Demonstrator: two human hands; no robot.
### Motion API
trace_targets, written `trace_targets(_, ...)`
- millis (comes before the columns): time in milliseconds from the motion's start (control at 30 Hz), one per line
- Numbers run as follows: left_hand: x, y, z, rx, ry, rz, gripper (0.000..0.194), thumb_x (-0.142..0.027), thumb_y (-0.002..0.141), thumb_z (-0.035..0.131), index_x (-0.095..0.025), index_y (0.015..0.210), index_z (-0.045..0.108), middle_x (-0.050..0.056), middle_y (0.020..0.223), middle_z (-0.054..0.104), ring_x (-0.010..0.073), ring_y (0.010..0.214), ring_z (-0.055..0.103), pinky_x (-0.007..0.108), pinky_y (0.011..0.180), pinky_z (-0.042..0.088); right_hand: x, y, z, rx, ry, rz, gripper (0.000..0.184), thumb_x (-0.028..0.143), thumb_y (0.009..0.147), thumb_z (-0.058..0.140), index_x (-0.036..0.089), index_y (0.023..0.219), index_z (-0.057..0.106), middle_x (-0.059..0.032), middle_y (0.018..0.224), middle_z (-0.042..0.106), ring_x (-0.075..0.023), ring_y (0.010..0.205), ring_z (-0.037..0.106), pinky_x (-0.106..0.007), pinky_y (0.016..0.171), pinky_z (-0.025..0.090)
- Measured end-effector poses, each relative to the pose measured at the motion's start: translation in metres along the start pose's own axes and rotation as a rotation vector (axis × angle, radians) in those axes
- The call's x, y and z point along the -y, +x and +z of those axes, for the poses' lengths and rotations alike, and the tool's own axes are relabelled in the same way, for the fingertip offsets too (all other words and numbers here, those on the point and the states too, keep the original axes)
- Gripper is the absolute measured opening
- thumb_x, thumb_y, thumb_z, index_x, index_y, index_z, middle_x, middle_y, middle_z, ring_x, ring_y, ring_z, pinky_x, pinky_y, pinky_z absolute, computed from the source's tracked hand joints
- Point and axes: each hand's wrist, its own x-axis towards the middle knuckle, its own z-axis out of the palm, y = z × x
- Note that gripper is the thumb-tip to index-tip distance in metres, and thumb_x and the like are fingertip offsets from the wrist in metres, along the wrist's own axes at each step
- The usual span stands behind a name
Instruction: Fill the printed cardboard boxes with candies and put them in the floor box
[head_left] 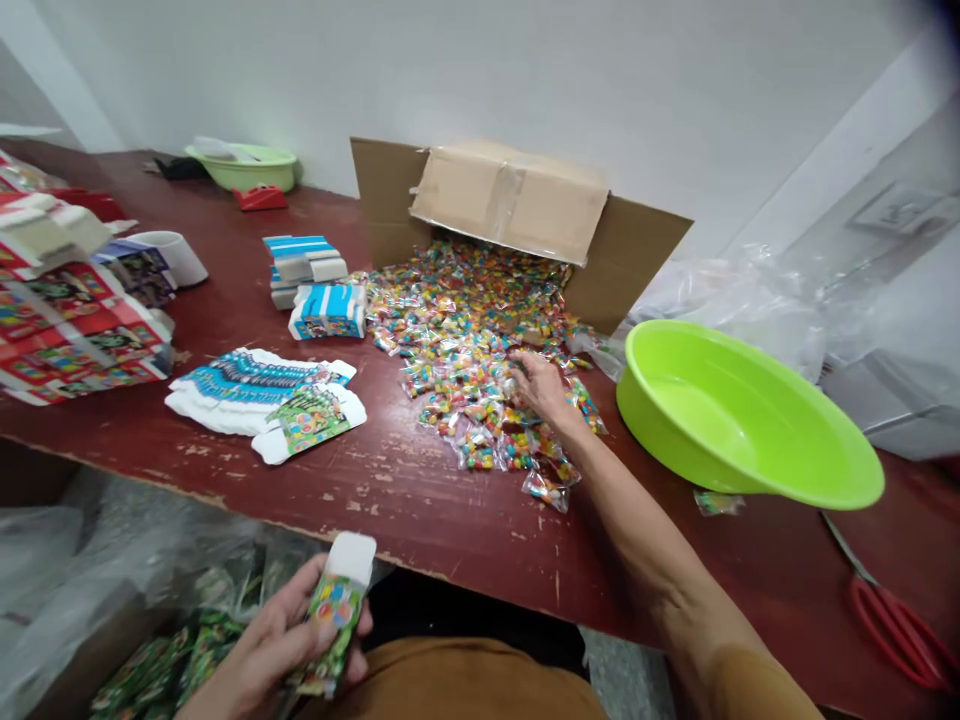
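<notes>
Near the table's front edge, my left hand [289, 640] is closed around a small green printed carton [335, 612]. Its white flap stands up at the top end. My right hand [541, 388] reaches into a spread of small clear packets of colourful candy [450, 340]. Its fingers are bent down among them, and whatever they pinch is hidden. Left of the packets lies a fanned stack of flat blue-and-white cartons [232, 388], with a flat green carton [319, 420] on top of its right end.
An open cardboard box [517, 195] lies tipped behind the packets. On the right are a lime green basin [675, 440] and red-handled scissors [896, 620]. Blue-and-white carton bundles [328, 312] and red printed cartons [67, 330] stand left. Green packs [150, 670] lie in a box below.
</notes>
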Motion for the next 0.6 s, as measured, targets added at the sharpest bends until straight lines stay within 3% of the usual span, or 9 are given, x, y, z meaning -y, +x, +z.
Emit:
trace_targets(200, -0.008, 0.026, 0.031, 0.028, -0.046, 0.119, 0.041, -0.03, 0.076, 0.078, -0.021, 0.109, 0.055, 0.005, 0.086, 0.075, 0.0184, 0.06, 0.07, 0.028, 0.06, 0.052, 0.012, -0.014, -0.013, -0.103, 0.019, 0.121, 0.025, 0.034, 0.093, 0.05, 0.022, 0.098, 0.071, -0.008, 0.104, 0.074, -0.0267, 0.1, 0.063, -0.038, 0.09, 0.047)
trace_targets(300, -0.008, 0.03, 0.043, 0.036, -0.014, 0.155, 0.041, -0.029, 0.077, 0.076, -0.02, 0.112, 0.055, 0.004, 0.085, 0.074, 0.0163, 0.057, 0.068, 0.027, 0.057, 0.051, 0.033, -0.034, -0.016, -0.039, 0.133, 0.112, 0.024, 0.038, 0.093, 0.052, 0.021, 0.099, 0.068, -0.0055, 0.095, 0.073, -0.0214, 0.085, 0.064, -0.033, 0.078, 0.05)
trace_targets(367, -0.01, 0.032, 0.051, 0.068, 0.027, 0.176, 0.038, -0.028, 0.078, 0.074, -0.019, 0.111, 0.056, 0.003, 0.084, 0.073, 0.0143, 0.057, 0.066, 0.025, 0.056, 0.05, 0.056, -0.055, -0.015, 0.126, 0.372, 0.027, 0.025, 0.041, 0.093, 0.055, 0.02, 0.102, 0.065, -0.004, 0.089, 0.071, -0.0176, 0.075, 0.062, -0.029, 0.068, 0.049)
trace_targets(467, -0.013, 0.031, 0.059, 0.147, 0.07, 0.186, 0.036, -0.024, 0.077, 0.069, -0.018, 0.11, 0.056, 0.002, 0.081, 0.072, 0.0118, 0.054, 0.062, 0.023, 0.054, 0.049, 0.094, -0.091, -0.01, 0.383, 0.69, -0.182, 0.016, 0.033, 0.094, 0.057, 0.021, 0.102, 0.063, -0.0039, 0.092, 0.069, -0.0168, 0.078, 0.064, -0.031, 0.072, 0.051)
trace_targets(600, -0.016, 0.025, 0.064, 0.228, 0.062, 0.162, 0.045, -0.019, 0.071, 0.062, -0.019, 0.115, 0.055, 0.0, 0.076, 0.07, 0.0115, 0.049, 0.059, 0.022, 0.048, 0.046, 0.127, -0.125, -0.005, 0.444, 0.551, -0.52, 0.009, 0.018, 0.094, 0.056, 0.023, 0.097, 0.063, -0.0045, 0.093, 0.067, -0.0189, 0.087, 0.061, -0.035, 0.082, 0.049)
